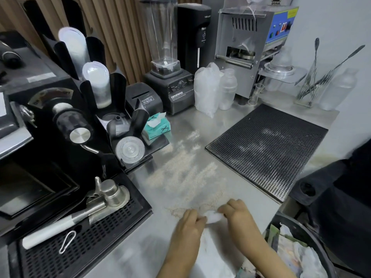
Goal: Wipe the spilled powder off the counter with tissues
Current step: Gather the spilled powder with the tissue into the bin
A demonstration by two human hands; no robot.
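On the far left of the steel counter (140, 247) stands a black coffee machine (40, 137). A metal-headed tool with a white handle lies across its perforated drip tray (84, 243). Next along, a black rack (118, 121) holds two upright stacks of clear plastic lids (96, 83), and a single lid (130, 150) leans at its foot. Just beside the rack is a teal tissue pack (158, 127) with one white sheet poking out of the top. Behind it a blender (168, 85) carries a tall clear jar that looks empty. To the right of the blender sit a white plastic bag (206, 89), whose contents I can't make out, and a clear shaker (227, 87).

The pale spilled powder (186, 173) is streaked over the bare counter from the tissue pack towards the near edge, thickest just ahead of the hands. The left hand (188, 223) and right hand (236, 211) both curl their fingers onto one crumpled white tissue (213, 216), each gripping an end and pressing it to the counter at the powder's near fringe.

Further right lie a black mesh mat (267, 149) and a clear stand of long bar spoons (311, 85). At the near right corner is a dark bin (301, 225) filled with crumpled tissues and wrappers (301, 255).
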